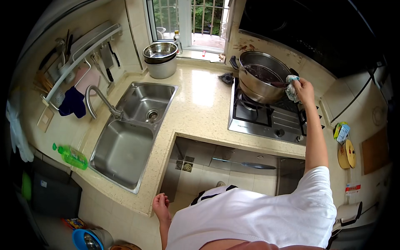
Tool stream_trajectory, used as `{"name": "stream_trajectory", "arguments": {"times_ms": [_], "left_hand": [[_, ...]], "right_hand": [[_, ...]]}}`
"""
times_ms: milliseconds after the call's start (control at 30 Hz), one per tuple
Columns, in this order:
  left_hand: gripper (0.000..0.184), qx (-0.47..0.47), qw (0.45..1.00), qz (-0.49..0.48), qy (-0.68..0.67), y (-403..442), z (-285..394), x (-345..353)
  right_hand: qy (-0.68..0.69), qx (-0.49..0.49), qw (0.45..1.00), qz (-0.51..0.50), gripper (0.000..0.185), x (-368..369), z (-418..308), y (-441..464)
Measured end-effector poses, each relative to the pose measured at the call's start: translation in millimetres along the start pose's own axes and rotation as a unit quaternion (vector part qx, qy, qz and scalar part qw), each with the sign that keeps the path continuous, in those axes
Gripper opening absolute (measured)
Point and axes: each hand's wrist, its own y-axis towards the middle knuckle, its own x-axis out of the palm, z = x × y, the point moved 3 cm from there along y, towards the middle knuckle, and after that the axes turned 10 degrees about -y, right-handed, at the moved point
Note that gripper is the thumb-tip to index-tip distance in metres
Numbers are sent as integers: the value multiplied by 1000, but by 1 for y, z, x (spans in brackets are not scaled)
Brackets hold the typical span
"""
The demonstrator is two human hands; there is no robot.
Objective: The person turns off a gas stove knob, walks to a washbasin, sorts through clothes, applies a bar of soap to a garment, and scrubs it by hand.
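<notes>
A large steel pot (pixel 263 85) stands on the gas stove (pixel 266 121), with a dark perforated surface visible inside it. My right hand (pixel 305 91) is closed around a crumpled pale patterned cloth (pixel 292 88) at the pot's right rim. Whether the cloth presses on the rim or the side handle is hidden by the hand. A dark reddish strip shows inside the pot beside the cloth. Low by the counter's front corner, my left hand (pixel 161 206) hangs with its fingers loosely curled and nothing visible in them.
On the left is a double steel sink (pixel 127 146) with a curved faucet (pixel 100 100). Stacked bowls (pixel 160 58) stand by the window, and a dark scrubber (pixel 226 78) lies left of the stove. A green bottle (pixel 71 156) lies near the sink. Utensils hang on a wall rack (pixel 79 58).
</notes>
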Motion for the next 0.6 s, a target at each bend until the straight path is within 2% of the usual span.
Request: {"name": "stream_trajectory", "arguments": {"times_ms": [367,467,533,567,600], "left_hand": [[9,-3,999,-41,10,8,-1,8],[9,2,998,-55,20,8,1,14],[10,-8,998,-51,25,8,2,17],[10,-6,998,-53,26,7,3,19],[9,-11,998,-50,36,7,2,19]], "right_hand": [[32,-6,999,30,27,-11,12,-12],[-18,-48,996,71,29,-7,12,-4],[-161,-89,979,82,33,-3,8,1],[-171,-43,984,23,37,1,10,4],[-171,-41,984,26,37,3,12,6]]}}
